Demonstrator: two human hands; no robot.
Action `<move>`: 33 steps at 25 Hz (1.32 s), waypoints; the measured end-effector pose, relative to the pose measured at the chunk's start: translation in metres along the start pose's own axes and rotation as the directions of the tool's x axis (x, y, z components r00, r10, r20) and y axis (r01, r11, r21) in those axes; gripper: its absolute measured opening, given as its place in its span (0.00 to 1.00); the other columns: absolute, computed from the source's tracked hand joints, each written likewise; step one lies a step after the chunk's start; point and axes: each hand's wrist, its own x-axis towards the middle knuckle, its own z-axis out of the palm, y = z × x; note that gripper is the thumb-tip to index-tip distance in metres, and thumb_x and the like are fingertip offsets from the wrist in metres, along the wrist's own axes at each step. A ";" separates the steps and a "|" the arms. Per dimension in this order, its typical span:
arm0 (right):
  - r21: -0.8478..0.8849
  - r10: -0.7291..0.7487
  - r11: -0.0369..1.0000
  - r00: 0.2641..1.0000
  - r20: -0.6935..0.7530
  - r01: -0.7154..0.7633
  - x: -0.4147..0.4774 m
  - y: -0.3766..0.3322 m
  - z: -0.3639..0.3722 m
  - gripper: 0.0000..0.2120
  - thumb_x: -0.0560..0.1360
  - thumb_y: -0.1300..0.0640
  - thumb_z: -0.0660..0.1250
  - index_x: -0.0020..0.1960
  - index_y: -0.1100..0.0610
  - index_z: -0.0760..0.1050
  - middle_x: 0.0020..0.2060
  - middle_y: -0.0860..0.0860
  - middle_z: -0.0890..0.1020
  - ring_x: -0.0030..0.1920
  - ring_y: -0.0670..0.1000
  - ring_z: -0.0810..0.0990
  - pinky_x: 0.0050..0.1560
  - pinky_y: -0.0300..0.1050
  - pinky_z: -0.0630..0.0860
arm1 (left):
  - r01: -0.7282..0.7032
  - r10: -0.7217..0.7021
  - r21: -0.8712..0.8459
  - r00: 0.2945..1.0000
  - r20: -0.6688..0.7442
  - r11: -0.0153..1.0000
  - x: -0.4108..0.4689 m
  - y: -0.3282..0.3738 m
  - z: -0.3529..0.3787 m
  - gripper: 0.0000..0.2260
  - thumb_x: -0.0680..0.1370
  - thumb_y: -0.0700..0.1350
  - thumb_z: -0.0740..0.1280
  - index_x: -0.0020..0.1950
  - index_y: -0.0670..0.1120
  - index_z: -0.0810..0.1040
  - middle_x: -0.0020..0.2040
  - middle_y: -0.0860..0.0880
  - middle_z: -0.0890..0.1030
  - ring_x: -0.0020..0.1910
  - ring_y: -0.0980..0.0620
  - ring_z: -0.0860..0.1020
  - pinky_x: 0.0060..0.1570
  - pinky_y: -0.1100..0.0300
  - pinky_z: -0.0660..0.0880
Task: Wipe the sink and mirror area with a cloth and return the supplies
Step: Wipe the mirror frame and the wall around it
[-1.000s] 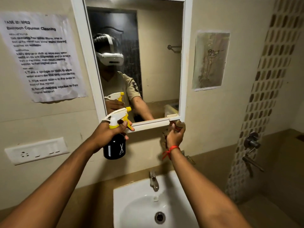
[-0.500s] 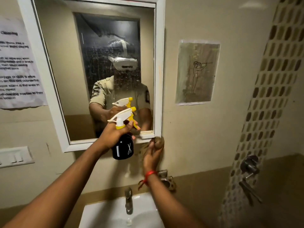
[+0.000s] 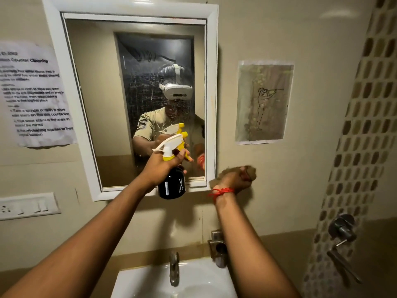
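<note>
A white-framed mirror [image 3: 103, 93] hangs on the wall above a white sink [image 3: 193, 276]. My left hand [image 3: 163, 166] grips a black spray bottle [image 3: 171, 186] with a white and yellow trigger head, held in front of the mirror's lower right part. My right hand [image 3: 232, 179], with a red thread at the wrist, is closed on a brown cloth [image 3: 249, 172]. It is pressed to the wall just right of the mirror's lower right corner. The glass is streaked with droplets near its middle.
A metal tap [image 3: 174, 268] stands at the sink's back edge. A printed task sheet [image 3: 36, 93] and a switch plate [image 3: 28, 205] are on the left wall. A drawing [image 3: 263, 102] hangs to the right. Shower valves [image 3: 341, 229] sit by the mosaic tiles.
My right hand with the cloth has shifted from the mirror's bottom right corner onto the wall beside it. The view has tilted upward, showing more mirror and less sink. The bottle hand stays put.
</note>
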 end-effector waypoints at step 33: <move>-0.071 -0.552 0.019 0.070 0.831 0.997 -0.075 -0.184 0.239 0.32 0.81 0.42 0.54 0.81 0.49 0.50 0.81 0.51 0.51 0.65 0.58 0.76 0.50 0.48 0.80 | -0.113 0.102 -0.032 0.963 -0.249 0.993 0.028 0.016 -0.039 0.13 0.83 0.43 0.65 0.63 0.37 0.79 0.54 0.38 0.85 0.48 0.47 0.85 0.41 0.54 0.84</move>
